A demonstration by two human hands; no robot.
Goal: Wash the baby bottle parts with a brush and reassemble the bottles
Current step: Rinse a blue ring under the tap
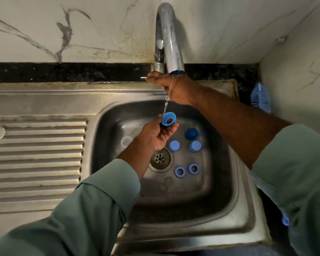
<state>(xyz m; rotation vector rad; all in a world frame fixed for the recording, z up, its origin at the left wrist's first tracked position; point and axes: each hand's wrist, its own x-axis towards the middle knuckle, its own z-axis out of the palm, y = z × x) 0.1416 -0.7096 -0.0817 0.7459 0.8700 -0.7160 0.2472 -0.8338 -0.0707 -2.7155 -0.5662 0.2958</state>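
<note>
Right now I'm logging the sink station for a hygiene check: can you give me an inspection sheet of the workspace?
Surface: steel sink with ridged drainboard; thin stream runs from the tap.
Job's things: blue ring under the stream; five blue parts on the basin floor; clear pieces, blurred.
Clutter: blue brush on the back corner.
Hands: left hand holds the ring; right hand at the tap lever.
Cables: nothing seen.
Surroundings: marble-look wall, stained behind the tap.

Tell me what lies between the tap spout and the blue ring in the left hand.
In the head view, only a thin stream of water runs from the tap spout to the blue ring; the right hand is just behind it.
</note>
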